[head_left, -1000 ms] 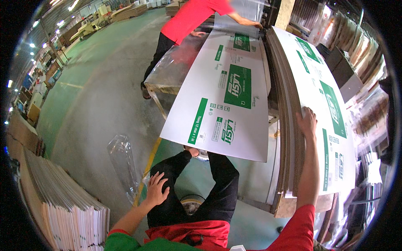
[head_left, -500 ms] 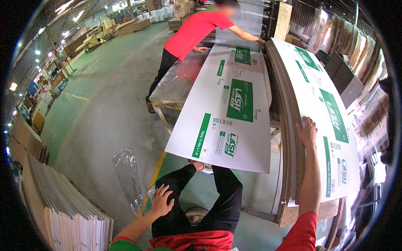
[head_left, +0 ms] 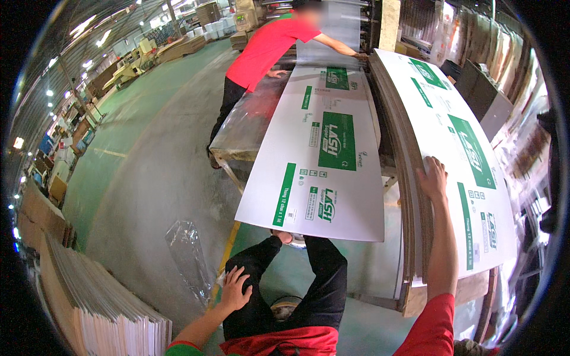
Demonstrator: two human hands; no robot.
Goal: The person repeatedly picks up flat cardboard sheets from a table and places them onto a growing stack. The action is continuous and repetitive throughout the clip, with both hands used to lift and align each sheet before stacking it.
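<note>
My left hand (head_left: 236, 289) rests on my left knee, its fingers spread and holding nothing. My right hand (head_left: 434, 178) lies over the left edge of the stacked white cardboard sheets (head_left: 435, 133) at the right. Its fingers are loosely bent on the printed top sheet, with the thumb near the edge; no sheet is visibly lifted. Ahead of my knees, a single white sheet with green print (head_left: 282, 151) slopes toward me, its far end near a machine (head_left: 335, 35). A co-worker in a red shirt (head_left: 261, 53) leans over that far end, one hand reaching toward the stack.
A metal-topped table (head_left: 240, 133) stands left of the single sheet. Clear plastic film (head_left: 189, 258) lies on the floor by the yellow line. More stacked sheets (head_left: 107, 302) fill the lower left. A wooden support (head_left: 451, 295) sits under the right stack.
The view has shifted slightly. Both my hands keep their places, the left on the knee and the right on the stack; the sheets and co-worker show no clear movement.
</note>
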